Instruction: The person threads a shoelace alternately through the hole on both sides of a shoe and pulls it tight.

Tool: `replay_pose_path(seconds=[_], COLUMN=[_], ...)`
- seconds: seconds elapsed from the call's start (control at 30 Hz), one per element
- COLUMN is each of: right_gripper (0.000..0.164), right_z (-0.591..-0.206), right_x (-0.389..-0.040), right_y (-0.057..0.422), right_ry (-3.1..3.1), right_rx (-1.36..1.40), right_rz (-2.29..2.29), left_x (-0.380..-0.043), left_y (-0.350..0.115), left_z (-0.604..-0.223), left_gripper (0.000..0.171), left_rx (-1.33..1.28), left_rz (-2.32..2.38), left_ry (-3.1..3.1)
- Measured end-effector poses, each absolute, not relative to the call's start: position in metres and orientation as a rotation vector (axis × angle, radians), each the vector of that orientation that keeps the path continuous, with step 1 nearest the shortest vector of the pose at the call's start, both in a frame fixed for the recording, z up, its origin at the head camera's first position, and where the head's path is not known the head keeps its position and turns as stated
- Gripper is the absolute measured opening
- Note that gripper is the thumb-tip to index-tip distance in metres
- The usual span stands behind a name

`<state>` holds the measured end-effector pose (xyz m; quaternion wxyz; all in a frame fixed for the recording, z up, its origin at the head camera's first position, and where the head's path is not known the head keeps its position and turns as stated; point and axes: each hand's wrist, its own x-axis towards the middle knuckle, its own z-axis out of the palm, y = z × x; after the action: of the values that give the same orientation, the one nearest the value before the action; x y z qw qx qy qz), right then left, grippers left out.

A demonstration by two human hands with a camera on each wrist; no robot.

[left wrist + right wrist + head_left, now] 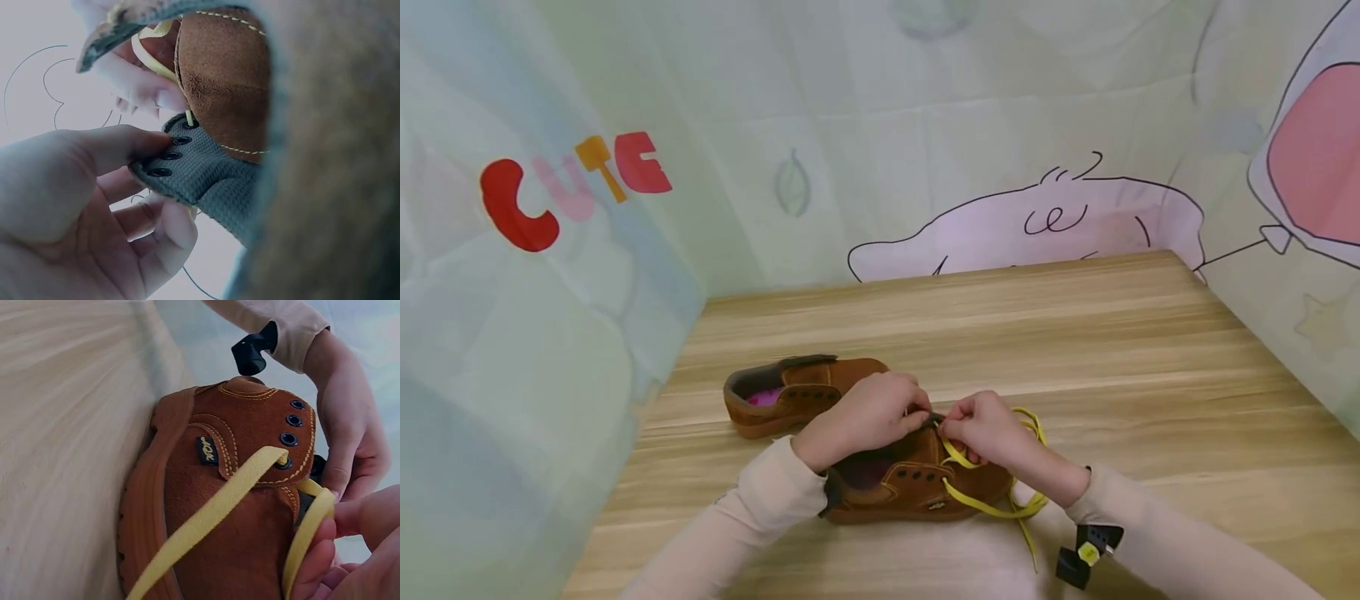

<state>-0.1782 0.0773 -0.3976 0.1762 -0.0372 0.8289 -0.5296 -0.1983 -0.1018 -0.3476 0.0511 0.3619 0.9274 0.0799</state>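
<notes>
A brown suede shoe (917, 504) stands on the table under both hands, toe to the right. My left hand (872, 412) pinches its far eyelet flap (206, 159) between thumb and fingers; the flap's dark woven lining shows in the left wrist view. Close beside it, my right hand (992, 429) pinches a yellow lace (306, 534) at the flap's end eyelet, where a bit of lace shows through. The lace's other length (977, 502) comes out of the near flap's (265, 425) lowest eyelet; the eyelets above are bare. The right fingertips are partly hidden.
A second brown shoe (808, 412), with no lace visible, stands just behind and left of the first. Loose yellow lace loops by the toe, one end lying on the wooden table (1150, 358). Printed cloth walls (737, 167) border the table at the back and sides.
</notes>
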Motion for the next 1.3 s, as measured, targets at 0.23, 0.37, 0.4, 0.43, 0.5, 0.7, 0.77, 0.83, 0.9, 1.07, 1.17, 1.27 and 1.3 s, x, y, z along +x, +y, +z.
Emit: replay_pose_path(seconds=[0.23, 0.37, 0.4, 0.43, 0.5, 0.7, 0.77, 0.83, 0.9, 1.07, 1.17, 1.27, 1.3], right_gripper=[0.016, 0.012, 0.011, 0.011, 0.011, 0.013, 0.013, 0.012, 0.011, 0.022, 0.033, 0.035, 0.034], right_z=[-0.404, -0.406, -0.406, -0.407, -0.408, -0.410, -0.410, -0.409, -0.406, -0.388, -0.374, -0.360, -0.356], right_x=[-0.180, -0.178, -0.178, -0.177, -0.176, -0.174, -0.175, -0.177, -0.180, -0.189, -0.195, -0.200, -0.201], right_y=[0.071, 0.070, 0.070, 0.070, 0.070, 0.073, 0.076, 0.080, 0.084, 0.093, 0.092, 0.085, 0.082], right_ry=[2.335, 2.340, 2.344, 2.352, 2.382, 2.477, 2.481, 2.506, 2.550, 2.596, 2.469, 2.320, 2.287], right_rx=[-0.039, -0.014, -0.018, -0.026, -0.059, -0.184, -0.213, -0.242, -0.278, -0.443, -0.607, -0.728, -0.739], right_rz=[-1.605, -1.638, -1.644, -1.645, -1.636, -1.592, -1.595, -1.597, -1.603, -1.610, -1.660, -1.738, -1.765], left_x=[-0.205, -0.214, -0.216, -0.218, -0.220, -0.220, -0.219, -0.217, -0.215, -0.214, -0.213, -0.211, -0.211], left_y=[-0.104, -0.102, -0.102, -0.101, -0.100, -0.095, -0.093, -0.093, -0.094, -0.099, -0.101, -0.100, -0.099], left_z=[-0.348, -0.353, -0.354, -0.356, -0.358, -0.366, -0.365, -0.358, -0.345, -0.297, -0.274, -0.261, -0.259], left_gripper=[0.025, 0.022, 0.019, 0.017, 0.013, 0.012, 0.013, 0.013, 0.013, 0.013, 0.014, 0.015, 0.015], left_rx=[1.086, 1.074, 1.078, 1.076, 1.079, 1.004, 0.982, 0.974, 0.980, 1.024, 1.084, 1.173, 1.193], left_rz=[0.339, 0.418, 0.421, 0.424, 0.428, 0.447, 0.410, 0.348, 0.287, 0.342, 0.590, 0.851, 0.904], left_ry=[2.752, 2.688, 2.683, 2.682, 2.690, 2.756, 2.808, 2.901, 3.034, 3.377, 3.490, 3.515, 3.513])
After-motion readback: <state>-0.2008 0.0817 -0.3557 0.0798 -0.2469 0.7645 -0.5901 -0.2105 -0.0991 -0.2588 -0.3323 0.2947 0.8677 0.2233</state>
